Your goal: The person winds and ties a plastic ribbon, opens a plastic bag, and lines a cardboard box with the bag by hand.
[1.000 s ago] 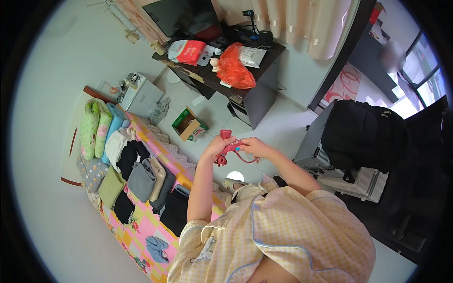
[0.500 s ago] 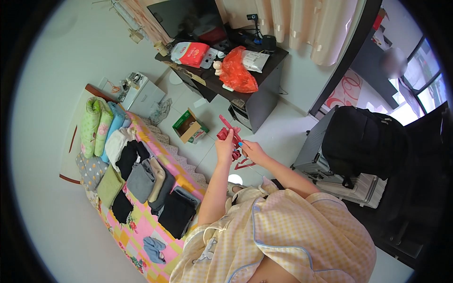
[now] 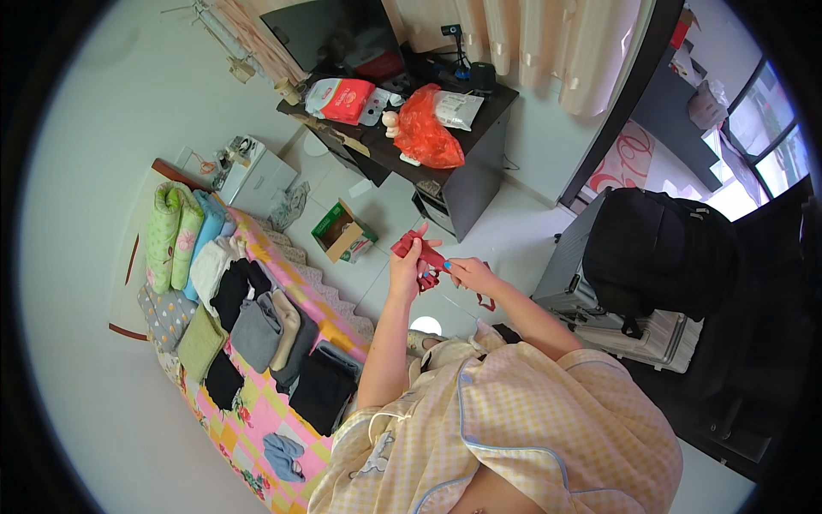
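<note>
A dark red strappy bundle (image 3: 431, 254) stretches between my two hands, over the floor in front of me. My left hand (image 3: 405, 272) is wrapped round it, with folds of red showing above the fingers and more hanging beneath. Pinched at the bundle's right end, my right hand (image 3: 471, 273) shows blue nail polish. A thin red loop (image 3: 486, 302) dangles under the right wrist. What kind of article the bundle is, I cannot tell.
On the left, a bed (image 3: 244, 447) bears folded clothes (image 3: 257, 332) and rolled quilts (image 3: 165, 236). An open green box (image 3: 343, 231) stands on the floor before a dark desk (image 3: 488, 141). At right, a black backpack (image 3: 655, 253) rests on silver suitcases (image 3: 569, 257).
The strip that pointed up from my left hand now runs across towards my right hand. The thin red loop has swung right, below my right wrist.
</note>
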Demonstrator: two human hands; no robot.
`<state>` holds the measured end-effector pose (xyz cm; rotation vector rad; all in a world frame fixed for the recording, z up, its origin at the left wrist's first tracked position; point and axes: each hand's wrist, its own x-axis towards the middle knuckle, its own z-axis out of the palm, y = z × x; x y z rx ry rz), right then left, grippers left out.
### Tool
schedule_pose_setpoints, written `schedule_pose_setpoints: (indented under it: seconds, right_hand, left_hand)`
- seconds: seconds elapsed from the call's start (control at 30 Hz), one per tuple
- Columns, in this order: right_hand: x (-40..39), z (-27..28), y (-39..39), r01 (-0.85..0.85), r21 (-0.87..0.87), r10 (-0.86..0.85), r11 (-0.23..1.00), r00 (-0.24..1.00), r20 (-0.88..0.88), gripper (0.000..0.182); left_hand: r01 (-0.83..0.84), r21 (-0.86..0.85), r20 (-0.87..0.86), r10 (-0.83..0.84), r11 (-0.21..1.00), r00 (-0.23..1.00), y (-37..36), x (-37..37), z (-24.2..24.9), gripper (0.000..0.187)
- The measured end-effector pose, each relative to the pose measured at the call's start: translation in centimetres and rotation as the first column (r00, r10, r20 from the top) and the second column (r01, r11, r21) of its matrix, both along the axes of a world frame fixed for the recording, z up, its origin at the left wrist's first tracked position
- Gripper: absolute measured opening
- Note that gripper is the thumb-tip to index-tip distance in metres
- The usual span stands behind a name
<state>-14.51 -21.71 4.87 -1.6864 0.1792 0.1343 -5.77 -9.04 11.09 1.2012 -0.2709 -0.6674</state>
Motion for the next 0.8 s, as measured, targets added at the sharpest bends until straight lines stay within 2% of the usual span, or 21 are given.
schedule_pose_setpoints:
  seconds: [0.1, 0.23, 0.3, 0.33, 0.43, 0.5, 0.53, 0.57, 0.6, 0.63, 0.67, 0.7, 0.73, 0.77, 0.8]
  right_hand:
    - [-0.1, 0.0, -0.1, -0.024, -0.074, 0.027, 0.997, 0.999, 0.039, 0.028]
    - [-0.3, 0.3, -0.2, -0.004, -0.113, 0.004, 0.994, 1.0, 0.002, 0.027]
    - [-0.5, 0.2, -0.7, -0.029, -0.3, 0.05, 0.953, 0.997, 0.061, 0.025]
    - [-0.5, 0.0, -1.2, -0.03, -0.3, 0.05, 0.953, 0.997, 0.059, 0.025]
    - [-0.7, -1.8, -3.5, -0.066, -0.39, 0.062, 0.919, 0.998, -0.022, 0.023]
    - [-0.8, -3.5, -5.1, -0.017, -0.386, 0.028, 0.922, 0.999, 0.022, 0.023]
    - [-1.1, -3.0, -5.8, -0.003, -0.362, 0.01, 0.932, 1.0, 0.019, 0.021]
    - [-1.2, -3.0, -6.4, -0.006, -0.364, 0.014, 0.931, 1.0, 0.019, 0.021]
    - [-1.2, -3.0, -7.0, -0.036, -0.437, 0.02, 0.899, 0.999, -0.039, 0.021]
    - [-1.2, -3.1, -7.6, -0.069, -0.505, 0.023, 0.861, 0.995, -0.097, 0.02]
    - [-1.2, -3.6, -8.2, -0.073, -0.507, 0.029, 0.859, 0.995, -0.095, 0.02]
    - [-1.2, -4.5, -8.8, -0.057, -0.48, 0.006, 0.876, 0.994, -0.107, 0.02]
    - [-1.2, -5.1, -9.3, -0.041, -0.453, -0.017, 0.891, 0.992, -0.122, 0.02]
    - [-1.4, -5.3, -10.0, -0.045, -0.455, -0.013, 0.889, 0.992, -0.123, 0.02]
    - [-1.5, -5.3, -10.6, -0.057, -0.487, -0.009, 0.871, 0.991, -0.132, 0.021]
  left_hand:
    - [-0.023, -0.003, -0.011, 0.023, 1.0, 1.0, 0.1, -0.3, 0.0, 0.034]
    - [-0.042, 0.04, 0.016, 0.041, 0.998, 0.999, 0.9, 0.5, -1.4, 0.026]
    - [-0.238, 0.046, 0.005, 0.238, 0.97, 0.971, 1.9, 1.5, -1.9, 0.023]
    - [-0.308, 0.043, -0.021, 0.309, 0.95, 0.951, 2.7, 2.3, -1.5, 0.023]
    - [-0.602, -0.023, 0.11, 0.601, 0.798, 0.792, 6.3, 5.9, -0.9, 0.023]
    - [-0.753, -0.036, 0.061, 0.754, 0.657, 0.655, 10.2, 8.5, -1.2, 0.022]
    - [-0.816, -0.073, 0.101, 0.818, 0.573, 0.566, 12.6, 10.5, -2.3, 0.021]
    - [-0.831, -0.062, 0.037, 0.833, 0.553, 0.552, 14.9, 11.5, -2.4, 0.021]
    - [-0.83, -0.115, 0.137, 0.836, 0.546, 0.532, 17.4, 12.7, -3.0, 0.022]
    - [-0.845, -0.005, 0.095, 0.842, 0.534, 0.532, 17.6, 11.1, 0.2, 0.022]
    - [-0.871, -0.124, 0.112, 0.879, 0.476, 0.464, 20.7, 13.2, -2.1, 0.023]
    - [-0.894, -0.126, 0.108, 0.902, 0.429, 0.418, 20.7, 11.5, 0.6, 0.023]
    - [-0.924, -0.128, 0.124, 0.93, 0.36, 0.345, 24.9, 14.3, -2.4, 0.022]
    - [-0.951, -0.107, 0.065, 0.956, 0.291, 0.285, 26.2, 13.9, -1.8, 0.021]
    - [-0.985, -0.009, 0.004, 0.985, 0.173, 0.173, 25.5, 12.2, 1.0, 0.023]
